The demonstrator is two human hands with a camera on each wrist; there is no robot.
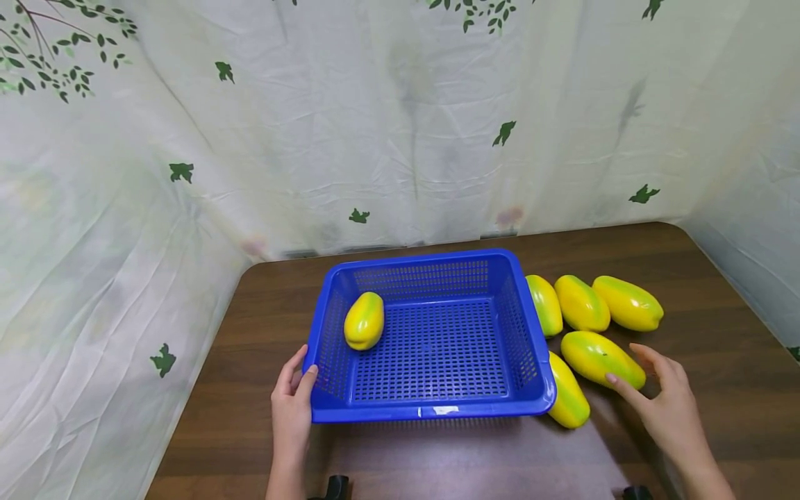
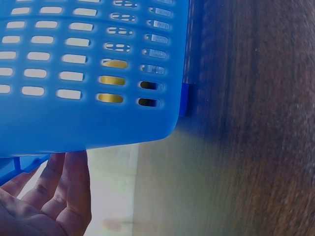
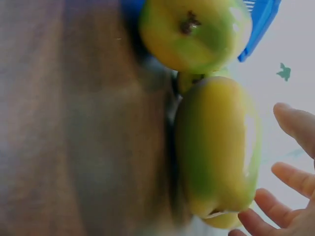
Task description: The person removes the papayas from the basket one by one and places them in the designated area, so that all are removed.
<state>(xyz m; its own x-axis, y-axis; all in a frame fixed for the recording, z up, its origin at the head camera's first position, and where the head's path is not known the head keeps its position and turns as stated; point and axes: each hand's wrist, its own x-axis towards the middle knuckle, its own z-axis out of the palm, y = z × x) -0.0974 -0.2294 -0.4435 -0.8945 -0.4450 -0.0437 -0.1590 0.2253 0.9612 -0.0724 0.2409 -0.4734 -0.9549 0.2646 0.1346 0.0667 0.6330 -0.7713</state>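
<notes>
My left hand [image 1: 292, 396] grips the left rim of a blue plastic basket [image 1: 431, 408], thumb over the edge and fingers on the outside. In the left wrist view the fingers [image 2: 74, 191] reach up under the rim of the basket [image 2: 88, 123]. One yellow-green papaya [image 1: 364, 321] lies inside, toward the left. On the right, my right hand [image 1: 671, 406] has thumb and fingers spread around the near end of another papaya [image 1: 600, 357]. The right wrist view shows the fingers loose beside that papaya [image 3: 219, 147], not closed round it.
More papayas lie right of the basket: one by its front corner [image 1: 569, 396], and three in a row behind, one of them at the far right [image 1: 628, 303]. A brown wooden table [image 1: 250, 347] carries everything. A leaf-printed curtain [image 1: 400, 139] hangs behind the table.
</notes>
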